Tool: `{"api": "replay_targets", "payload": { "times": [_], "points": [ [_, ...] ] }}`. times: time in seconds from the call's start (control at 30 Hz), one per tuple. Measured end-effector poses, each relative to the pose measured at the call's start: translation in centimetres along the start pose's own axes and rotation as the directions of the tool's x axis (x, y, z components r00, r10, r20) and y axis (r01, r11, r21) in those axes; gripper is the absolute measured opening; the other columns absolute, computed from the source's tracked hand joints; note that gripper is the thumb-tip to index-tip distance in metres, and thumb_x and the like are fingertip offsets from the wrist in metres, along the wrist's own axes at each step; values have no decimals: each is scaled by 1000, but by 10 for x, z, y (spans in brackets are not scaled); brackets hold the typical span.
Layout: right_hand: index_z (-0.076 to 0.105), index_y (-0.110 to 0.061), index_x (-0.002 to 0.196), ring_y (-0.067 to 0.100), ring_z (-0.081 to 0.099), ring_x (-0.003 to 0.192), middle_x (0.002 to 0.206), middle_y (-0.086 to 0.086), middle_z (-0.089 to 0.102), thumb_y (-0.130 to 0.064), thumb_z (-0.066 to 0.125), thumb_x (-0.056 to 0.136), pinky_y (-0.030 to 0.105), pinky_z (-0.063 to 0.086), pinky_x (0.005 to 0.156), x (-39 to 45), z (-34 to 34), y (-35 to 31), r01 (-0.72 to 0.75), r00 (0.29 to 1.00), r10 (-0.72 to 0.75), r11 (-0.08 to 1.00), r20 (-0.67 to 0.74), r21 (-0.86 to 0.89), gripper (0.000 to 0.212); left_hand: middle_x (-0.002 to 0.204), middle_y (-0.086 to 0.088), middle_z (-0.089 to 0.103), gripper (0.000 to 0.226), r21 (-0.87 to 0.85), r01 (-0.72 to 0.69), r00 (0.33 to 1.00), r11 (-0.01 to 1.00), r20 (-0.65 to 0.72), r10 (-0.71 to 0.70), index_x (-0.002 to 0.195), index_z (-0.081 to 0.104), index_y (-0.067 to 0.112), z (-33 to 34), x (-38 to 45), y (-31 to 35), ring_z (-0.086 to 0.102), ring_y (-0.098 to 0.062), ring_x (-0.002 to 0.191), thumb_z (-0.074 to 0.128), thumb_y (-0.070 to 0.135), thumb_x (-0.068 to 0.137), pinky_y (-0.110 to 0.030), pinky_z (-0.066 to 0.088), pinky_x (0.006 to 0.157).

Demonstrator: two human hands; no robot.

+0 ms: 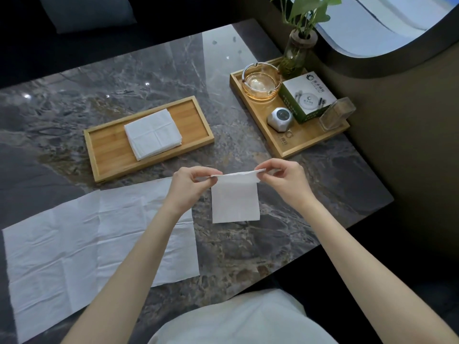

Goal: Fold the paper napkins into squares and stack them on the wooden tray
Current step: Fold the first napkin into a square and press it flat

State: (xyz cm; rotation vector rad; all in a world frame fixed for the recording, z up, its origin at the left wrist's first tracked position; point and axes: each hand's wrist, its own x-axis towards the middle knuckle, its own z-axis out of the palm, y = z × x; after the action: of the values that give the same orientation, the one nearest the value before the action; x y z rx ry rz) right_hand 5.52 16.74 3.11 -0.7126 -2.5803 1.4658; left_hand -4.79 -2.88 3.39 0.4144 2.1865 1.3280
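A dark marble surface (pixel 154 70) is carrying a wooden tray (pixel 109 147) near its middle, a second wooden tray (pixel 293 142) along its right edge toward the far right corner, and unfolded paper napkins (pixel 82 244) lying flat and overlapping toward its near left corner, reaching its near edge

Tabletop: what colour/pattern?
Dark grey-brown marble tabletop with pale veins; head view, the only one.

arms: bare to the elbow, no sleeves | left hand (pixel 188 181), right hand (pixel 285 176): no rings, no watch | clothing: white garment at lap
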Motion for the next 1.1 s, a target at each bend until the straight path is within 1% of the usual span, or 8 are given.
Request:
{"api": "replay_targets", "payload": {
  "times": [0.07, 0.2, 0.33, 0.5, 0.67, 0.83, 1.03, 1.1],
  "points": [
    [72, -20, 82, 7, 56, 77, 82, -4, 68, -13, 69, 80, 15, 42, 67, -6, 3, 3, 24, 1000, -24, 998, 8, -50, 8, 97, -2, 70, 15, 15, -31, 1000, 999, 1, 31, 88, 73, 19, 1, -5, -4, 63, -13, 94, 67, 8, 79, -32, 52, 85],
    [72, -20, 82, -1, 56, 82, 84, -2, 67, -7, 72, 76, 3, 38, 69, -23, 7, 10, 62, 998, -60, 997, 36, -54, 14, 102, -2, 66, 19, 214, -158, 987, 964, 27, 156, 89, 74, 13, 5, -23, -13, 58, -11, 94, 64, 0, 78, -6, 42, 81],
    [72, -22, 82, 7, 58, 85, 87, 2, 66, -4, 71, 75, 21, 48, 77, -38, 11, 20, 92, 992, -81, 989, 96, -112, 19, 107, -8, 69, 22, 422, -297, 955, 857, 125, 270, 88, 74, 15, 13, -41, -31, 59, -25, 101, 67, -1, 74, -34, 49, 87],
    [72, -11, 90, 17, 54, 102, 97, 3, 70, 13, 53, 75, 38, 49, 85, -46, 15, 30, 128, 973, -76, 964, 219, -233, 35, 113, -10, 66, 39, 564, -310, 951, 765, 193, 243, 97, 70, 11, 18, -49, -45, 56, -29, 110, 65, -9, 64, -46, 49, 90],
    [67, -6, 108, 26, 56, 109, 111, 10, 68, -12, 36, 81, 41, 45, 92, -51, 39, 22, 47, 991, -86, 940, -103, -338, 41, 123, -12, 60, 36, 584, -270, 948, 766, 22, 317, 113, 60, 6, 42, -51, -42, 53, -29, 116, 44, 17, 83, -45, 44, 96],
    [41, -10, 136, 24, 36, 134, 143, 8, 44, -29, 28, 91, 40, 16, 107, -53, 83, 30, 185, 979, -195, 726, 59, -663, 50, 149, -1, 16, 51, 697, -203, 968, 688, 35, 249, 141, 18, 12, 81, -41, -49, 11, -18, 138, 20, 30, 93, -44, 12, 110],
    [19, -11, 143, 17, 10, 138, 151, 5, 29, -37, 20, 94, 39, -10, 110, -48, 80, 55, 161, 987, -115, 643, 113, -749, 56, 149, 4, -8, 57, 788, -145, 986, 599, 67, 150, 138, -9, 20, 77, -37, -69, -13, -12, 136, 3, 44, 87, -39, -11, 110],
    [15, -12, 144, 16, 9, 139, 152, 4, 24, -41, 19, 94, 38, -12, 110, -50, 73, 62, 157, 988, -106, 639, 116, -753, 58, 149, 4, -5, 62, 821, -118, 989, 559, 45, 143, 139, -6, 20, 70, -38, -75, -8, -13, 137, 4, 51, 86, -39, -12, 111]
  ]
}}
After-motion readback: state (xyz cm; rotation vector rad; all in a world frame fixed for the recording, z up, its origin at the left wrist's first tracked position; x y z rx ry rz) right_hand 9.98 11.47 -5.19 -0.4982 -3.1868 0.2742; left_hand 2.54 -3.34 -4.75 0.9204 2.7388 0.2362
